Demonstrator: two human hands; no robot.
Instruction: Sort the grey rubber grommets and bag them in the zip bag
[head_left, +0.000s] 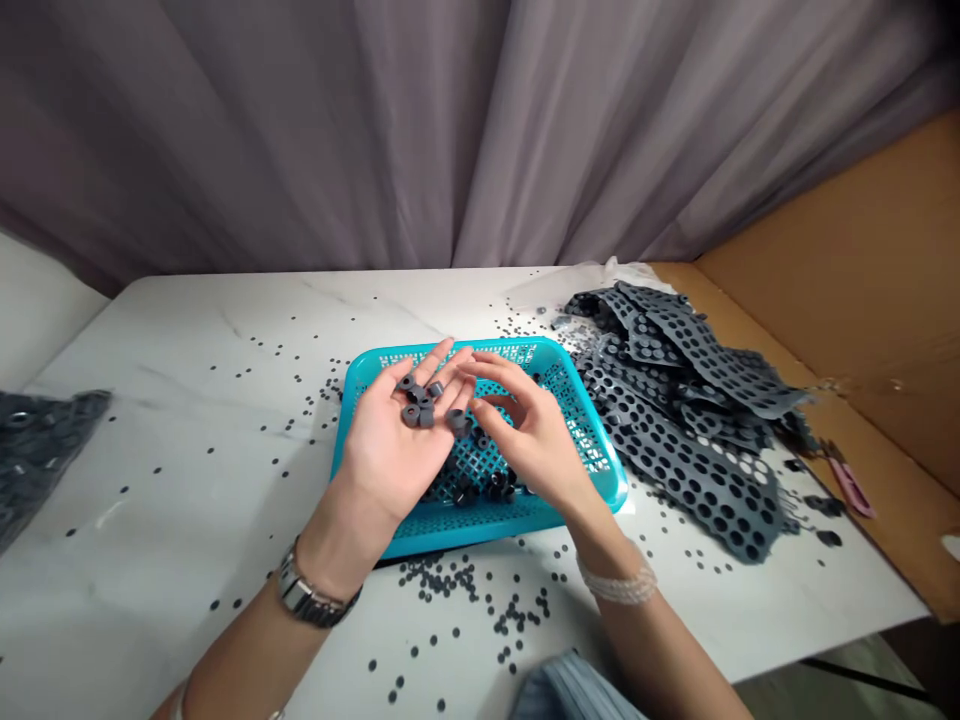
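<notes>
My left hand (390, 440) is palm up over a blue-green plastic basket (360, 548), cradling several small dark grey rubber grommets (425, 413). Some of these show a round hole in the middle. Another grommet (457, 421) sits at the palm's right edge. My right hand (529, 430) is curved beside it, its index fingertip against the left fingers and its thumb tip apart below; nothing shows between them. More dark grommets (501, 487) lie on the basket floor, partly hidden beneath my hands.
Perforated dark rubber sheets (697, 480) are heaped to the basket's right, near pink-handled scissors (851, 482). Small black discs (442, 578) are scattered over the white table (180, 540). A clear bag of dark parts (45, 450) lies at left; a cardboard panel (862, 230) stands at right.
</notes>
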